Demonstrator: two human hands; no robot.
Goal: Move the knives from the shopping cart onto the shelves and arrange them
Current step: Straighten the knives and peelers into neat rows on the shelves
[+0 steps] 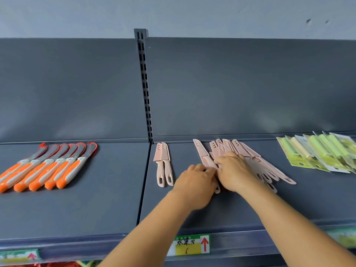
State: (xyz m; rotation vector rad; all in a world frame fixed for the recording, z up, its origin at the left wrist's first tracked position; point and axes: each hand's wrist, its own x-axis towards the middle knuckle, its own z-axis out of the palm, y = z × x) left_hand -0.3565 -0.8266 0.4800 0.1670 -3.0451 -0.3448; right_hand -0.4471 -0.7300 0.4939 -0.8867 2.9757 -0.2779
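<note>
Both hands work the loose pink knife pile (240, 155) at centre-right of the frame: left hand (194, 182) pinches one pink knife at its handle, right hand (234, 170) presses curled fingers onto the heap. Risk: dragging that knife out could fan the overlapped pile and knock handles toward the shelf (192, 212) front edge. Shelf also carries two aligned pink knives (163, 164) centre, orange knives (48, 168) left, green packs (317, 153) right; cart not in view.

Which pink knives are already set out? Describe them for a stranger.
Find the slotted post between the shelves. Just right of its foot lie two pink knives, side by side. Unlike the pink heap under both hands, nobody touches them.
</note>
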